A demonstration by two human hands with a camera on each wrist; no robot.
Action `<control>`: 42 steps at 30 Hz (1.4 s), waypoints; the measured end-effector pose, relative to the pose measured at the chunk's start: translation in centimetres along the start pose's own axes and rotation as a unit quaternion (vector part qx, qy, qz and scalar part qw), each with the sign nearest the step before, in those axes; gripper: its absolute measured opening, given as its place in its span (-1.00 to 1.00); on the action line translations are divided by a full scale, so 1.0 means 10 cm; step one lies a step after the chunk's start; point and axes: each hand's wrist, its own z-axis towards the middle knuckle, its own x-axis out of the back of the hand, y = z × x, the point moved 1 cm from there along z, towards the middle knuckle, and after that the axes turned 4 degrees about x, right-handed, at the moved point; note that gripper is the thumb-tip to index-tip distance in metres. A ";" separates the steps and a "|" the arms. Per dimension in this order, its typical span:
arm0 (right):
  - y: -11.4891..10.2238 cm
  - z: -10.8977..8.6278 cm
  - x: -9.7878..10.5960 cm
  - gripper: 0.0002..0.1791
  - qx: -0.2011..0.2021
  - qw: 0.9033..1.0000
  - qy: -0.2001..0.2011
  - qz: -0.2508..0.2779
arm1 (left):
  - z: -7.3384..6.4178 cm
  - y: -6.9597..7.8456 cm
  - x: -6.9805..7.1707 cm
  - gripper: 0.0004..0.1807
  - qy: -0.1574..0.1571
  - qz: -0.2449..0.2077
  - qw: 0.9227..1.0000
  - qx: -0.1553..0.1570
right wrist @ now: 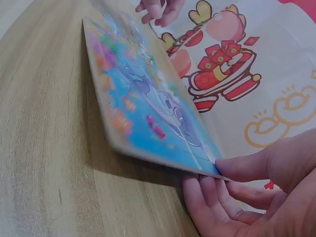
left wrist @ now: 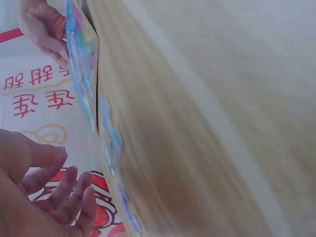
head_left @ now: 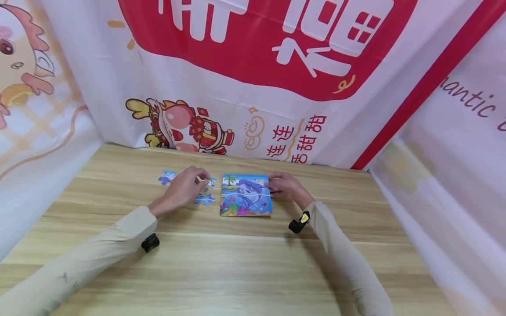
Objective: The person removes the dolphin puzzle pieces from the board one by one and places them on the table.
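A flat rectangular puzzle board (head_left: 246, 199) with a dolphin, a palm tree and sea colours lies at the middle of the table. My right hand (head_left: 286, 186) grips its right edge, thumb (right wrist: 242, 168) on top and fingers curled underneath. That edge is tipped a little off the wood, with shadow below it. Left of the board are loose jigsaw pieces: a blue one (head_left: 204, 199), another partly behind the fingers, and a blue-purple one (head_left: 167, 177) farther left. Over these hovers my left hand (head_left: 185, 188), its fingers (left wrist: 61, 192) loosely bent and apart, holding nothing.
The wood-grain table (head_left: 221, 267) runs back to a printed cloth (head_left: 237, 118) hanging along its far edge. More cloth hangs at both sides. Black straps (head_left: 297, 224) with small devices sit at the wrists.
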 end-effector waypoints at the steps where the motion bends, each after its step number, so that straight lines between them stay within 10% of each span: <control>1: 0.00 0.00 0.00 -0.50 -0.001 1.000 -0.002 0.006 | 0.01 0.02 -0.01 -0.80 0.000 -0.002 1.000 -0.001; 18: 0.08 -0.01 0.03 -0.45 0.032 0.999 -0.018 -0.009 | 0.37 0.38 -0.41 -0.77 -0.098 -0.066 0.991 -0.062; 29: 0.10 -0.03 0.02 -0.45 0.057 0.998 -0.020 -0.036 | 0.45 0.49 -0.61 -0.57 -0.125 0.020 0.991 -0.034; 42: 0.07 -0.15 -0.25 -0.04 0.079 0.971 -0.008 -0.223 | 0.44 0.43 -0.69 -0.70 -0.120 -0.024 0.990 -0.074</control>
